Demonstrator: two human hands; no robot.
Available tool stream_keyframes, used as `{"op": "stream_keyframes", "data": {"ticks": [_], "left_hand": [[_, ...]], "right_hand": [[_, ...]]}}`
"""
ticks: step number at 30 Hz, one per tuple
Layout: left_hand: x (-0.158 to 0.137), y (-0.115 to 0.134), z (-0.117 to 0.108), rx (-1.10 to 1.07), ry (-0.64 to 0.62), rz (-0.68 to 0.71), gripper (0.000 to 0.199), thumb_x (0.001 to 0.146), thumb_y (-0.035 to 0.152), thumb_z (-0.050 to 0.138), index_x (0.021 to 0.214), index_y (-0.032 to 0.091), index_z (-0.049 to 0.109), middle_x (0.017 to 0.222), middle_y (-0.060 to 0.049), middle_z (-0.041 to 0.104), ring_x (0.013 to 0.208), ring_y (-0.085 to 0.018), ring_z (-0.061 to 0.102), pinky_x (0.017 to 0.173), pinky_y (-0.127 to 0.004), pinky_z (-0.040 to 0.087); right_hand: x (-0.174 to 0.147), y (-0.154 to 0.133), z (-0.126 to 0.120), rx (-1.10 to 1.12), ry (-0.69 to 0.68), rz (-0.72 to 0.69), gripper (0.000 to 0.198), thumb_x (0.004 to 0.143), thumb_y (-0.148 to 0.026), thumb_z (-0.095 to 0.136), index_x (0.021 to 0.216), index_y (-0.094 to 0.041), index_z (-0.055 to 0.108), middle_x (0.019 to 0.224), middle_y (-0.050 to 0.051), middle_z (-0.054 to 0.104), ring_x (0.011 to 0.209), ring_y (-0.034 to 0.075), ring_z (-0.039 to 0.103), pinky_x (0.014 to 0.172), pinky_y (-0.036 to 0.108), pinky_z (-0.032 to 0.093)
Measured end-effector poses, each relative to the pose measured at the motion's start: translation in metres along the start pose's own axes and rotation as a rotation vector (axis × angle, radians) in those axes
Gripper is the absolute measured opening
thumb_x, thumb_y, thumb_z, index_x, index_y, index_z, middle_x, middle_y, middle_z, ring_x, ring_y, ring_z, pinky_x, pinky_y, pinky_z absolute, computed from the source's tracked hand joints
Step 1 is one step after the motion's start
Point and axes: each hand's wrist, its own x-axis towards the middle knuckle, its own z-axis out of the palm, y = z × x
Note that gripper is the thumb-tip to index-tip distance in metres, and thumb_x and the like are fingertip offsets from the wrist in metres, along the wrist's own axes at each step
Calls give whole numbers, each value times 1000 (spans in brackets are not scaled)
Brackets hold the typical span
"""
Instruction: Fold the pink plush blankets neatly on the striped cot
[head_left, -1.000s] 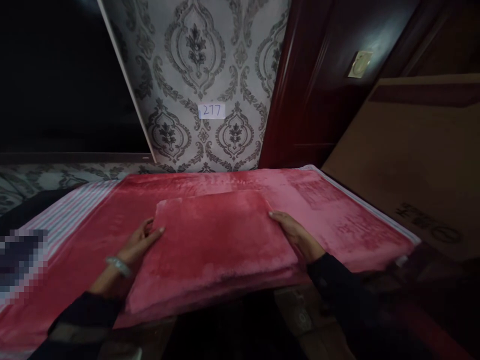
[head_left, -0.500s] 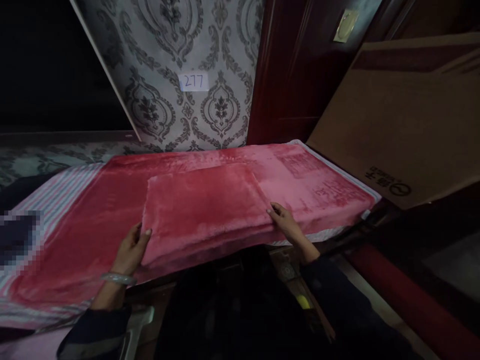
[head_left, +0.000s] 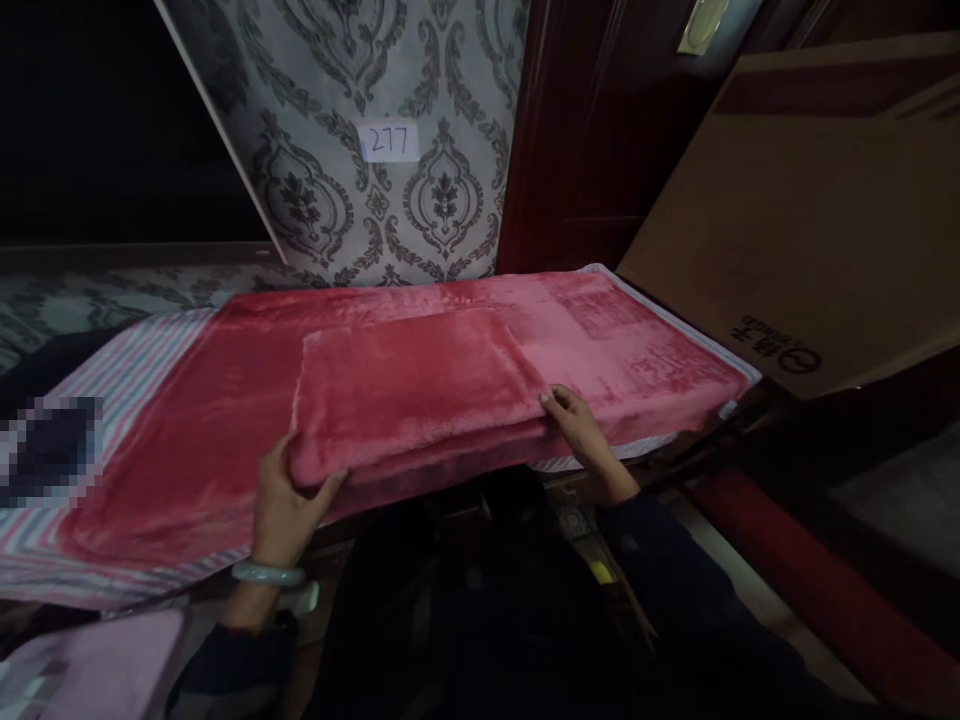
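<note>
A folded red plush cloth [head_left: 412,385] lies on a larger pink-red plush blanket [head_left: 187,420] spread over a table. At its near left corner, my left hand [head_left: 289,510], with a pale bangle at the wrist, has thumb and fingers spread around the corner. The thumb lies along the front edge and the fingers at the left side. My right hand [head_left: 577,425] pinches the near right corner between thumb and fingers. The cloth's front edge shows stacked layers.
Striped fabric [head_left: 142,360] shows beneath the blanket at the left. A large cardboard box [head_left: 825,220] leans at the right. Behind the table are patterned wallpaper with a paper label [head_left: 388,141] and a dark screen [head_left: 112,130]. A pink seat [head_left: 120,660] stands at lower left.
My left hand has moved right and come around the cloth's near left corner. My right hand stays at the right corner. The view has tilted slightly downward.
</note>
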Motion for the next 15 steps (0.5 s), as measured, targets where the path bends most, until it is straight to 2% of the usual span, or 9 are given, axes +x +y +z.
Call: {"op": "stream_keyframes", "data": {"ticks": [3, 5, 7, 10, 12, 15], "left_hand": [[-1, -3, -4, 74, -83, 105, 55, 76, 51, 63, 122, 21, 61, 117, -12, 61, 111, -32, 60, 98, -47, 50], [-2, -8, -7, 112, -76, 118, 39, 80, 40, 56, 115, 23, 64, 110, -10, 64, 103, -29, 63, 92, -44, 53], [-3, -13, -10, 129, -37, 132, 32, 82, 32, 51, 110, 23, 64, 107, -9, 66, 102, -28, 64, 91, -43, 53], [-5, -17, -11, 108, -34, 146, 31, 81, 32, 50, 106, 22, 63, 105, -10, 67, 101, -29, 65, 89, -42, 53], [-9, -16, -10, 80, -20, 112, 36, 79, 38, 53, 110, 20, 61, 108, -11, 67, 98, -28, 65, 86, -41, 54], [-18, -14, -8, 70, 70, -79, 55, 72, 53, 64, 114, 19, 57, 101, -9, 66, 77, -23, 64, 69, -36, 54]], "right_hand": [[-3, -7, 0, 90, 5, 122, 47, 61, -63, 74, 75, -25, 50, 63, -6, 45, 56, 13, 44, 52, 25, 36], [-5, -12, -1, 157, 5, 147, 48, 59, -60, 77, 77, -24, 52, 64, -7, 47, 54, 11, 45, 50, 24, 35], [-8, -14, -2, 209, -6, 146, 48, 59, -59, 79, 80, -23, 54, 65, -6, 49, 54, 10, 46, 50, 23, 36], [-13, -11, -6, 185, -29, 184, 51, 57, -58, 81, 84, -23, 56, 64, -7, 50, 54, 11, 48, 49, 23, 36], [-19, -4, -10, 128, -36, 196, 55, 57, -58, 81, 92, -23, 58, 65, -6, 52, 55, 12, 51, 50, 23, 37], [-26, 6, -17, 68, -49, 171, 53, 58, -58, 81, 91, -22, 60, 65, -5, 53, 56, 13, 50, 51, 25, 38]]}}
